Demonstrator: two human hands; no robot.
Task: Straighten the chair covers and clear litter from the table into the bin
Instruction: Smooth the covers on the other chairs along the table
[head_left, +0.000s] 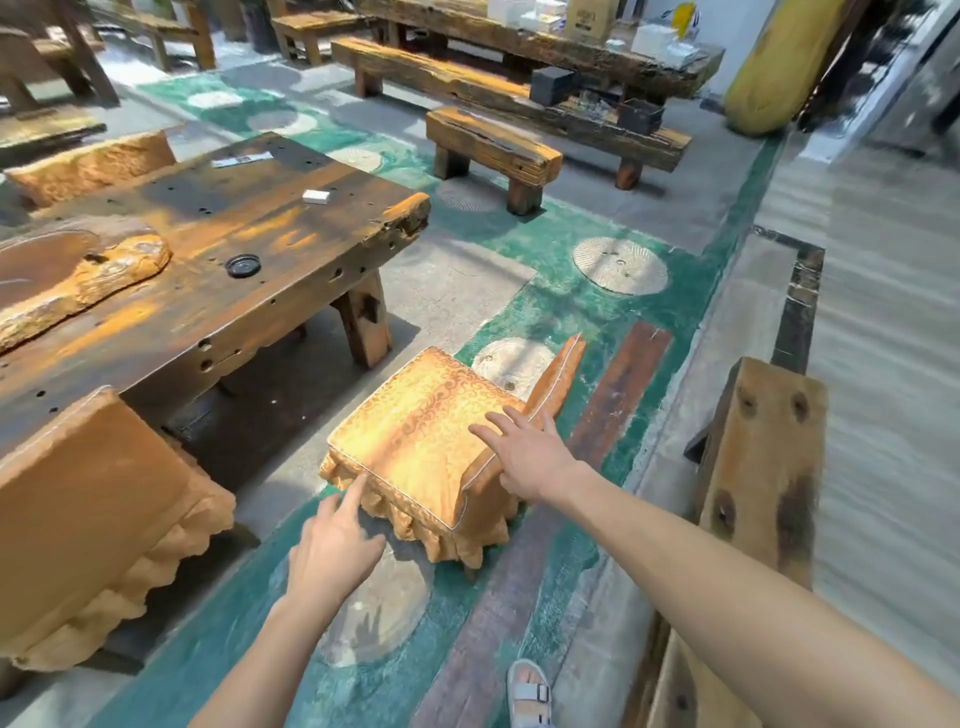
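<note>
Table (218, 218) on green-painted floor (545, 244)

Chair cover (415, 436) orange-gold, scroll-patterned; floor (545, 249) teal green.

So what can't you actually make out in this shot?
- Bin: none appears in the head view.
- White packet and flat strip on the table: too small to identify.
- Left chair cover: cut off by the frame edge.
- Boxes on the far table: blurred.
</note>
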